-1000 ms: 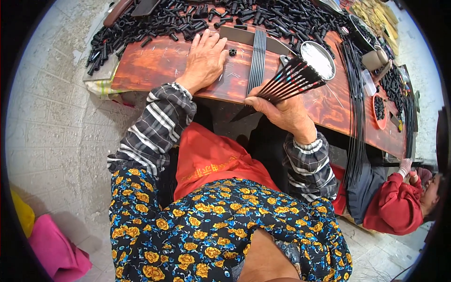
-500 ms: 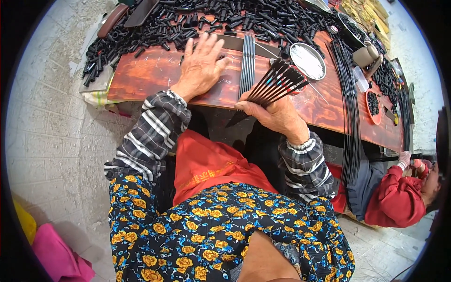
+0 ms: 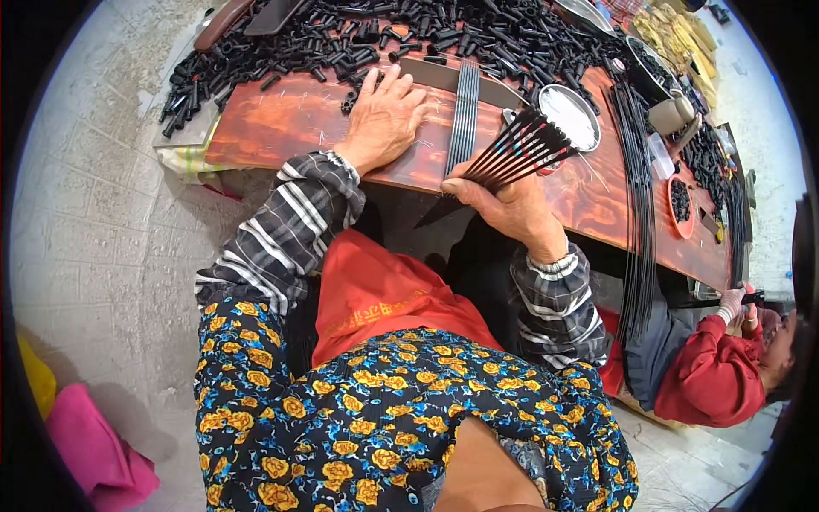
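The right hand (image 3: 512, 206) is closed around a bunch of black rods (image 3: 508, 160), the thumb laid across them. Above the grip the rods spread into a fan, leaning away from the body and toward the right; below the thumb they draw together and slant down toward the left, past the near edge of the table (image 3: 273, 128). Red and light blue marks show on some of the fanned rods.

The left hand (image 3: 386, 119) lies palm down over the tabletop with its fingers extended forward, apart from the bunch; whether anything sits under the palm cannot be told. Some small black pieces (image 3: 349, 103) lie just beside its little-finger side, and a wide heap of black tubular parts (image 3: 401, 38) spreads beyond its fingertips.

Between the two hands, a row of grey rods (image 3: 463, 119) runs away from the body, crossing a flat dark strip (image 3: 431, 75) ahead of the left fingertips. Beyond the right hand, near the fan's upper ends, is a round bowl (image 3: 599, 134) of white slender pieces (image 3: 567, 118). Farther right of that hand, long black rods (image 3: 636, 188) hang over the table edge.
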Motion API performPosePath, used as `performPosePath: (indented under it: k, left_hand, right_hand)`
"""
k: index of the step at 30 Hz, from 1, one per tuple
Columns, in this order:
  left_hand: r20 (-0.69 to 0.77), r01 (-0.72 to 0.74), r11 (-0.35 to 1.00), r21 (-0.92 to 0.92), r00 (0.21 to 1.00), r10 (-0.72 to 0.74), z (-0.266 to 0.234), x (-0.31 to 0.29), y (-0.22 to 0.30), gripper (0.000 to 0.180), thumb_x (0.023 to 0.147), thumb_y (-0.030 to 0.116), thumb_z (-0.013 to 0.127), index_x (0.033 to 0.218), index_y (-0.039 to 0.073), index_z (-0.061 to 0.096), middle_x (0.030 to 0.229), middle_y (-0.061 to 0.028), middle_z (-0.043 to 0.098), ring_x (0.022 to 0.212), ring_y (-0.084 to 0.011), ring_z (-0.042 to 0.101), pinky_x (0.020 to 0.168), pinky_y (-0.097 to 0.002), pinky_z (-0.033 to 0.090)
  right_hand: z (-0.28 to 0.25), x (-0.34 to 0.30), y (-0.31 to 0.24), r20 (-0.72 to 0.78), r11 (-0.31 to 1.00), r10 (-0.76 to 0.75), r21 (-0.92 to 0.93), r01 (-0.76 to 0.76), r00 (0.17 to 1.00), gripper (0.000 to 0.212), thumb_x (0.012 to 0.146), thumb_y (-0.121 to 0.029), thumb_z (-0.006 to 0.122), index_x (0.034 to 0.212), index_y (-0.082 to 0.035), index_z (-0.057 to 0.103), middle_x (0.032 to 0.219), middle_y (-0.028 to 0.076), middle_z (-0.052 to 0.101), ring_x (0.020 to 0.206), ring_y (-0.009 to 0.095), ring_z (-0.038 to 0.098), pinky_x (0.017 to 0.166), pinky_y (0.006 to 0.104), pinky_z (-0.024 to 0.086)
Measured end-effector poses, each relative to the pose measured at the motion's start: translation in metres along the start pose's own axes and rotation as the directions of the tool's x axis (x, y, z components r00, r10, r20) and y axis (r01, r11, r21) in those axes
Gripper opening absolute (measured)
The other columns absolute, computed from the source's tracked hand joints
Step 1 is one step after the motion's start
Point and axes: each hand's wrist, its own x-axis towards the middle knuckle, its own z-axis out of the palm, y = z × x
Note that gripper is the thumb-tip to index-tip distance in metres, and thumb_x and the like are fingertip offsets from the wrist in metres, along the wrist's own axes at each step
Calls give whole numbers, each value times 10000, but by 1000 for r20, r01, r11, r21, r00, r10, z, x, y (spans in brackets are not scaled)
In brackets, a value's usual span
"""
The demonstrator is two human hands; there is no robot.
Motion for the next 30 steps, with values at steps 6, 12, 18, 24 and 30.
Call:
performPosePath:
  k: [6, 12, 18, 24, 30]
  left_hand:
    - [-116, 135, 984, -117, 982, -148, 10, 1, 2, 341, 907, 261, 521, 1184, 75, 589, 1292, -175, 527, 1282, -338, 419, 1083, -511, 247]
    - [-133, 171, 963, -210, 971, -201, 10, -1, -3, 374, 924, 255, 500, 1237, 57, 552, 1319, -163, 514, 1291, -329, 415, 1097, -521, 226]
    - [-292, 228, 765, -603, 829, -477, -9, 3, -38, 314, 921, 83, 470, 1214, 54, 577, 1155, -127, 617, 1054, -333, 564, 943, -436, 404]
    - [-207, 297, 790, -536, 861, -464, -9, -17, -35, 327, 927, 136, 483, 1232, 40, 550, 1249, -178, 556, 1199, -359, 481, 1048, -480, 321]
    - [-144, 251, 919, -305, 941, -305, -1, -39, -21, 359, 917, 166, 522, 1250, 31, 527, 1344, -192, 470, 1271, -375, 409, 1081, -512, 264]
  right_hand:
    - [0, -1, -2, 20, 1000, 24, -5, -24, 1000, 107, 825, -89, 726, 865, -2, 676, 724, 12, 641, 665, 82, 583, 597, 238, 480]
    - [1, 1, -1, 26, 1000, -8, 12, 8, 1000, 113, 830, -94, 722, 869, 1, 675, 716, 13, 643, 651, 77, 575, 587, 237, 475]
    - [-1, 3, -1, 3, 999, -27, 18, 27, 1000, 100, 835, -95, 715, 860, -1, 689, 662, -1, 624, 603, 58, 552, 541, 220, 454]
    - [0, 2, -3, 12, 1000, 4, 9, -4, 1000, 102, 841, -98, 707, 869, -1, 690, 666, 3, 620, 610, 69, 560, 548, 222, 457]
    - [1, 1, -5, 8, 1000, 4, 29, -5, 1000, 98, 842, -97, 705, 872, -5, 690, 669, 2, 613, 613, 75, 555, 550, 226, 456]
